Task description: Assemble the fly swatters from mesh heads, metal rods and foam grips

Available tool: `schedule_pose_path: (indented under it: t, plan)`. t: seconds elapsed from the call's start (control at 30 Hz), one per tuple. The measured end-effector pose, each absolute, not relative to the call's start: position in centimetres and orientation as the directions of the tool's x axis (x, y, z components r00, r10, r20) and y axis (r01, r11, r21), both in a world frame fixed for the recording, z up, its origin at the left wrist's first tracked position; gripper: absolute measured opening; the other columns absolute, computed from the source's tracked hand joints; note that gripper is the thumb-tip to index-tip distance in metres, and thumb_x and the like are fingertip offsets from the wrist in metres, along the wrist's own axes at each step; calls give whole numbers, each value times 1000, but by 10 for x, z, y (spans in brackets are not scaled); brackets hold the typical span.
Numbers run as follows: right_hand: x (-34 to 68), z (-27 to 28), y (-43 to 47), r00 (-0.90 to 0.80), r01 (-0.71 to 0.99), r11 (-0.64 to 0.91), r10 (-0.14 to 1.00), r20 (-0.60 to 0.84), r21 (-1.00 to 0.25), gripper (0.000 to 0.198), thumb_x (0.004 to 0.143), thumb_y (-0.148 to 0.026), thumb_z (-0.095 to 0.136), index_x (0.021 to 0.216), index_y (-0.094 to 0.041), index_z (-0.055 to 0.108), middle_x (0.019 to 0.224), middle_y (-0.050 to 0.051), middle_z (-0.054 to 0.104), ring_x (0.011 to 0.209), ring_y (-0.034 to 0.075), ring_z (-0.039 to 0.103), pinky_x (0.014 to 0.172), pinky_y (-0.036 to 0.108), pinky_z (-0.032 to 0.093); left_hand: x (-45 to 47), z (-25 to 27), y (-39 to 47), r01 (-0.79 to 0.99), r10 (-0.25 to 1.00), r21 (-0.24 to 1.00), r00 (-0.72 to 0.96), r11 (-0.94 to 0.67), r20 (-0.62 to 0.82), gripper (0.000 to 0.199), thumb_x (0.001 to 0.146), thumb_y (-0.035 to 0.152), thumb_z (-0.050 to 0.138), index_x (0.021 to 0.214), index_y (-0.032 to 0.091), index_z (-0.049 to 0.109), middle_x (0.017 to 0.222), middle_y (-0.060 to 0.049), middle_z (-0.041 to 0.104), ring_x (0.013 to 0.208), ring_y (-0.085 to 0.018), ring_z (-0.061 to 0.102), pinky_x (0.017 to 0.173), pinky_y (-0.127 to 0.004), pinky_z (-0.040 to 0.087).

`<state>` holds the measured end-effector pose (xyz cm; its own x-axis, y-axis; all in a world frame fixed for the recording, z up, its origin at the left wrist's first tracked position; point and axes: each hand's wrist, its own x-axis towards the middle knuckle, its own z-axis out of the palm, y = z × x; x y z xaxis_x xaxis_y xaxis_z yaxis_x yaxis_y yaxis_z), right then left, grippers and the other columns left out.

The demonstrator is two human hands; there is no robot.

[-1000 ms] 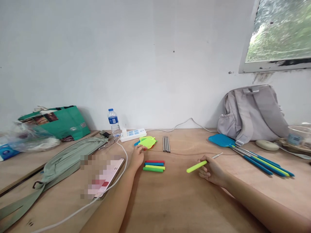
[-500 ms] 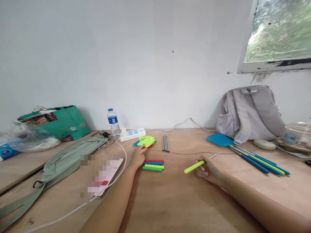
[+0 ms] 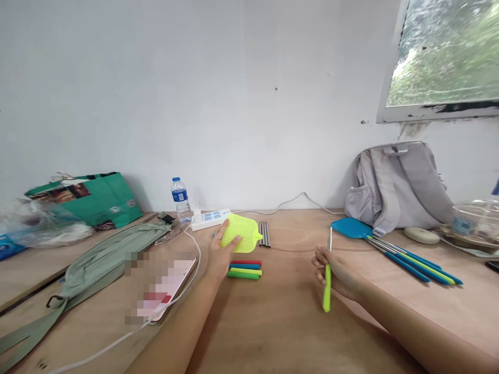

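Observation:
My left hand [image 3: 221, 250] grips a yellow-green fly swatter head [image 3: 242, 234], a perforated paddle with its narrow socket pointing right. In my right hand [image 3: 331, 267] is a fly swatter handle [image 3: 327, 296], a yellow-green grip with a metal rod sticking up past the fingers. Red, blue, yellow and green grips [image 3: 244, 269] lie side by side below the left hand. Behind the swatter head several metal rods [image 3: 266, 235] lie together, partly covered by it. To the right, swatters with blue and yellow handles [image 3: 413, 259] lie in a bundle, a blue head [image 3: 351, 227] at their far end.
A power strip [image 3: 210, 218] and water bottle [image 3: 180, 200] stand near the wall. On the left are a phone [image 3: 167, 291], its white cable, a grey-green strap bag [image 3: 113, 254] and a green bag [image 3: 97, 200]. A grey backpack [image 3: 397, 187] leans at the back right.
My left hand has picked up the yellow-green swatter head from the pile and turned it rightward. My right hand has swung the handle from slanted to nearly upright.

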<state>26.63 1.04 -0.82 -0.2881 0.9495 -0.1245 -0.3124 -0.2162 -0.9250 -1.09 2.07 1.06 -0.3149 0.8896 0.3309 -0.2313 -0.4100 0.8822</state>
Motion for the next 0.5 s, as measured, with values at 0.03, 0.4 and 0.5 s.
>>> schedule_pose_path:
  t: [0.03, 0.4, 0.5]
  plan:
    - [267, -3, 7, -293, -242, -181, 950, -106, -953, 36, 75, -45, 49, 56, -20, 32, 50, -7, 40, 28, 3, 34, 28, 17, 23, -3, 12, 16, -315, 913, 872, -288, -374, 288, 67, 62, 18, 69, 124, 25, 43, 120, -5, 52, 111, -21, 47, 93, -35, 40]
    - [269, 15, -23, -424, 547, 546, 834, 352, -635, 26, 87, -41, 30, 92, -22, 48, 71, 1, 54, 66, 14, 51, 55, 24, 39, 31, 20, -8, -521, 985, 839, -148, -155, 90, 64, 61, 10, 68, 121, 23, 47, 114, -4, 58, 99, -19, 57, 82, -31, 50]
    - [269, 10, -21, -456, 604, 596, 803, 384, -528, 25, 87, -39, 31, 93, -23, 50, 76, 2, 58, 67, 16, 54, 54, 25, 39, 31, 17, -7, -481, 986, 863, -126, -155, 106, 64, 62, 13, 68, 121, 25, 46, 115, -3, 58, 99, -19, 57, 84, -33, 50]
